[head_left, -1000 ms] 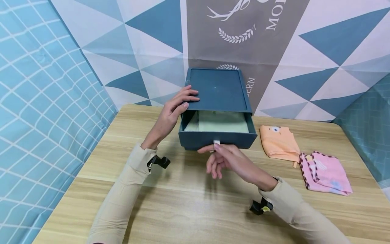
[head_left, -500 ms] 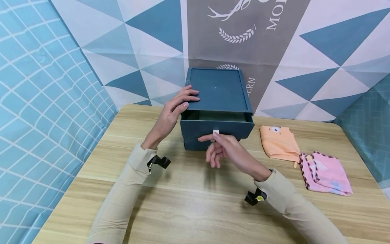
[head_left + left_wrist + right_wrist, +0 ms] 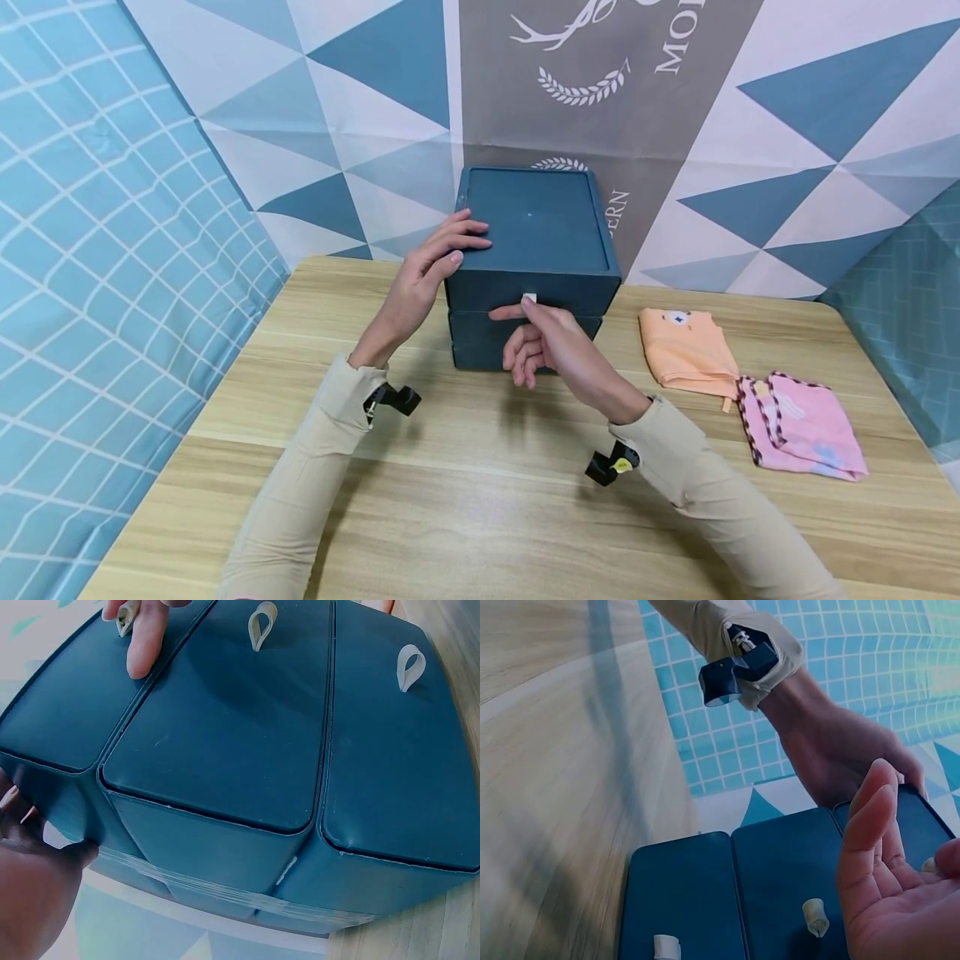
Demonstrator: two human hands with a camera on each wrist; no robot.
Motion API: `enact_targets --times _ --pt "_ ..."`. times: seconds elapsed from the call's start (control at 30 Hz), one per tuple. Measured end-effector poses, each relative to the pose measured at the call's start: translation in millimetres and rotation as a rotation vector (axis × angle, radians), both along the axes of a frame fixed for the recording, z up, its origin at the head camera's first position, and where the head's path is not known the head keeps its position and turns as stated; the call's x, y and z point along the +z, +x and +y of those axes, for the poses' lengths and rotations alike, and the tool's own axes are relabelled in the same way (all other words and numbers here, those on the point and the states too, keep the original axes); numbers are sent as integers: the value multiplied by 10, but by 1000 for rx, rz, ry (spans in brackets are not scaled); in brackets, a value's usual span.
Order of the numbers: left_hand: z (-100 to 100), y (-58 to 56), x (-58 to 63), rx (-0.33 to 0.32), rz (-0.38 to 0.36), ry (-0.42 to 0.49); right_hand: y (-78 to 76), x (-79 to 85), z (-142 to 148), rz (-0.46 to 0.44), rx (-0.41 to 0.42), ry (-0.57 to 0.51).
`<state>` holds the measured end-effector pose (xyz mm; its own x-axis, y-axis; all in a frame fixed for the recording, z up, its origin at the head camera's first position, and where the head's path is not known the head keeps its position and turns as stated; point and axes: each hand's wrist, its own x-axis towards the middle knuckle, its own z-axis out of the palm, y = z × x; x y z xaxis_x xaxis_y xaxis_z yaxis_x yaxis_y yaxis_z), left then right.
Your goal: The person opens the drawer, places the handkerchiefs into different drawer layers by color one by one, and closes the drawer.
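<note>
A dark blue drawer unit [image 3: 536, 221] stands against the back wall, its drawers stacked and flush. My left hand [image 3: 420, 283] rests on the upper left edge, fingers over the top and thumb against the side. At the top drawer [image 3: 480, 292], my right hand [image 3: 558, 346] pinches the off-white pull tab [image 3: 127, 616] between thumb and index finger, the other fingers loosely bent below. The left wrist view shows the middle drawer [image 3: 217, 727] and bottom drawer [image 3: 397, 757], each with a looped tab. The top drawer's contents are hidden.
Right of the unit, a folded orange cloth [image 3: 686, 350] lies on the wooden table [image 3: 465, 508], beside a folded pink cloth [image 3: 806, 425] with checked trim. Patterned sheets hang behind and at both sides. Clear tape [image 3: 210, 889] runs round the unit's side.
The top drawer, partly out with pale contents showing, has slid back in flush. My right hand moved away from me with the drawer front, while my left stayed on the unit.
</note>
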<state>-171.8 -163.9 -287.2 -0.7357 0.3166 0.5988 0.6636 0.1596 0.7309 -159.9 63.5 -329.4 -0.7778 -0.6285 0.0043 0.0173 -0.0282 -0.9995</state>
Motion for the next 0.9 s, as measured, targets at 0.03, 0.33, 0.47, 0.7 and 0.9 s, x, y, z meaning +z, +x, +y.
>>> enact_targets --times 0.03,0.33,0.47,0.7,0.9 --pt "3 1 0 2 0 -1 -1 -2 1 1 0 0" --pt "20 9 -10 6 5 10 1 -5 7 -18 4 -22" --pt "28 21 -14 6 9 19 0 -4 10 -22 6 -26" --pt "31 16 -27 13 9 27 17 -53 55 16 -13 16" --pt "33 2 -37 19 10 24 93 -177 149 25 29 78"
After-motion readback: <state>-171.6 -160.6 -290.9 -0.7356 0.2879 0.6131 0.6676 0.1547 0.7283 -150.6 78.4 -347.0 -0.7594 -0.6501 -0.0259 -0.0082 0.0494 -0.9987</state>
